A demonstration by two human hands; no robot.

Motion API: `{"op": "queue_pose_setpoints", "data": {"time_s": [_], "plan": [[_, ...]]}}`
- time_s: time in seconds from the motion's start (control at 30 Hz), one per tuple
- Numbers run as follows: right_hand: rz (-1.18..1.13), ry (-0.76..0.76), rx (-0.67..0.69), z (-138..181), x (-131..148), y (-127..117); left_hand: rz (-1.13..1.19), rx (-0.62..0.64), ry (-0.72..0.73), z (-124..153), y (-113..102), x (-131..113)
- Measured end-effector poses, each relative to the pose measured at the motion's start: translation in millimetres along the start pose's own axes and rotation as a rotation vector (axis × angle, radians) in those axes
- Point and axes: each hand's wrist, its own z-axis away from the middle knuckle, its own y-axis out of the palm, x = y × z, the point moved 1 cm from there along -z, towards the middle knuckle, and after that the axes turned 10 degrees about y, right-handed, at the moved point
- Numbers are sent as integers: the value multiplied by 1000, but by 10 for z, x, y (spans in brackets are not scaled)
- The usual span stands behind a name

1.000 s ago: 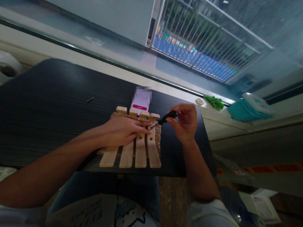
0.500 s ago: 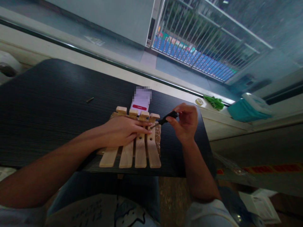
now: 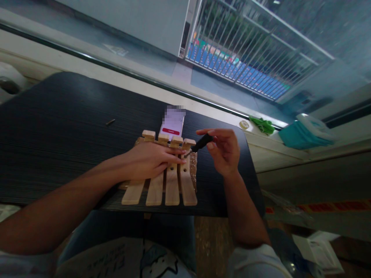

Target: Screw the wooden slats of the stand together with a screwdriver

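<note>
The left hand (image 3: 150, 159) lies flat on four pale wooden slats (image 3: 171, 181), and the right hand (image 3: 223, 150) grasps one black-handled screwdriver (image 3: 199, 144).

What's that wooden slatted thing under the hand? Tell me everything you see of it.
The wooden rack is four pale bare slats side by side, each with a raised block at its far end; holes show in the right two. It lies flat near the front edge of the dark table. The left hand rests on it, and the right hand holds a screwdriver against the rightmost slat.
</note>
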Motion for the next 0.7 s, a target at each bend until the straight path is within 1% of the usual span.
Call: {"op": "queue_pose_setpoints", "data": {"time_s": [0.07,0.23,0.6,0.7], "plan": [[-31,24,13,6,5,8,-3,-7,6,2,7,2],[-72,26,11,-2,6,6,9,-17,-11,6,27,9],[-12,17,-96,-45,13,16,-5,11,6,5,8,9],[18,21,-121,-50,13,26,-19,-6,17,3,7,10]]}}
